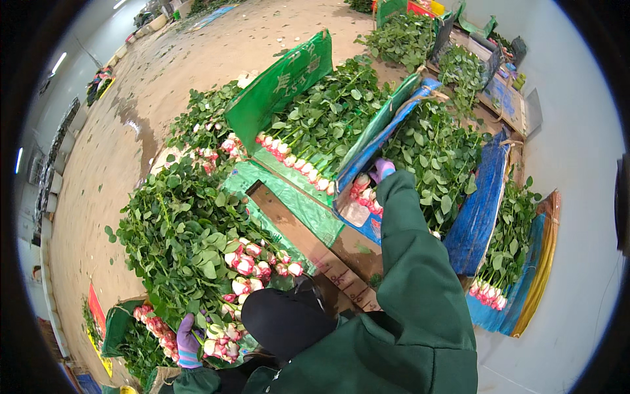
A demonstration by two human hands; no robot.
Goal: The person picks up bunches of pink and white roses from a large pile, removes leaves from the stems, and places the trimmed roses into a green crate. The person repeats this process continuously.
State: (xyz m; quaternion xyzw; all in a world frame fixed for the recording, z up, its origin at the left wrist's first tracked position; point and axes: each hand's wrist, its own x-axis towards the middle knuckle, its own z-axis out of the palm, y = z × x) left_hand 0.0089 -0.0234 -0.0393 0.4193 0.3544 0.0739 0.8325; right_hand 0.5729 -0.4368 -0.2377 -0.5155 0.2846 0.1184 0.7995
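Note:
My left hand [187,343], in a purple glove with striped cuff, is at the lower left. Its thumb and fingers are around a rose stem, partly covered by leaves. White-and-pink rose heads [221,341] are just right of it, below a large heap of leafy rose stems [182,231]. My right arm stretches forward in a green sleeve. My gloved right hand [383,170] is in a blue-lined compartment, beside rose heads [363,193] and against leafy stems [428,157]. The sleeve hides part of this hand, so its grip is unclear.
A wooden board with marks [295,226] lies before me on green sheeting [266,192]. A green divider [285,79] and blue divider [477,202] separate rows of roses. Pink roses [160,330] lie left of my left hand. A pale wall [571,123] stands at right.

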